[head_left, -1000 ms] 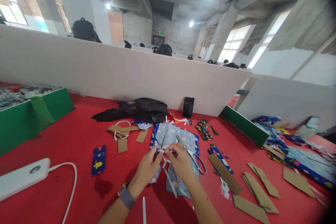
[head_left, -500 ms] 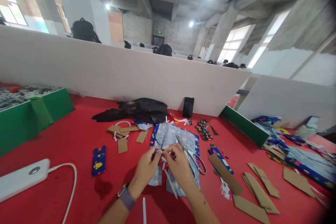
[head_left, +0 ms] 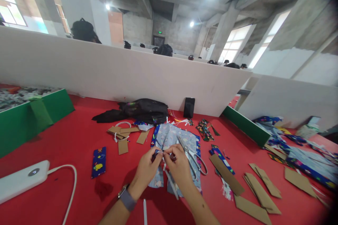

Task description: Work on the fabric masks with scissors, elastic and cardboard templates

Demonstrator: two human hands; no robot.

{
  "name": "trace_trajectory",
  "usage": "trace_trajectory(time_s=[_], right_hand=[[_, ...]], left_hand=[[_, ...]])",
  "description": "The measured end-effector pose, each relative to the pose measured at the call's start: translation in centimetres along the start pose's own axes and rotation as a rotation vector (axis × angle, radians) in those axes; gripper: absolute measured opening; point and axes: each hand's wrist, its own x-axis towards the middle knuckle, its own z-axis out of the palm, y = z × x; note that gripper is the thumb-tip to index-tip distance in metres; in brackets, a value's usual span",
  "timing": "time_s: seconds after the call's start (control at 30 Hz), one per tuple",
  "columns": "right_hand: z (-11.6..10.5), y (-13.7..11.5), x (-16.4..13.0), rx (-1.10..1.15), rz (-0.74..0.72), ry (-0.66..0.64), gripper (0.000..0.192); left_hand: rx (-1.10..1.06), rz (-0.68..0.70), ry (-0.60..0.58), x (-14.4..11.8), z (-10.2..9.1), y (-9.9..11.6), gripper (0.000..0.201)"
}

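Observation:
My left hand and my right hand meet at the fingertips over a blue patterned cloth lying pale side up. Both are closed in a pinch. A small dark blue bit of fabric shows between the left fingers; what the right fingertips hold is too small and hidden to name. Scissors with grey handles lie on the cloth, just right of my right hand. A narrow white strip hangs or lies below the hands, and another white strip rests on the red table.
Brown card pieces lie left and right. A blue patterned packet is at left, near a white power bank with cable. Behind are a black cloth bundle, a phone and a white partition. Green dividers flank the table.
Hardly anything differs. My hands stay together at the same spot, with only a slight shift of the fingertips.

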Motion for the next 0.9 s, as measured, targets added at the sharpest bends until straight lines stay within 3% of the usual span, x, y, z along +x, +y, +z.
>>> trace_trajectory(time_s=[0.2, 0.33, 0.5, 0.9], right_hand=[[0.1, 0.2, -0.1, 0.031, -0.013, -0.030, 0.012], [-0.1, 0.6, 0.2, 0.063, 0.046, -0.057, 0.027], [-0.6, 0.8, 0.5, 0.008, 0.051, -0.115, 0.007], [-0.8, 0.7, 0.4, -0.100, -0.031, -0.133, 0.009]], left_hand=[[-0.102, -0.025, -0.029, 0.2, -0.2, -0.1, 0.019], [-0.083, -0.035, -0.026, 0.6, -0.8, -0.3, 0.019], [-0.094, -0.098, -0.028, 0.8, -1.3, -0.5, 0.021], [-0.228, -0.232, -0.159, 0.8, -1.3, -1.3, 0.025]])
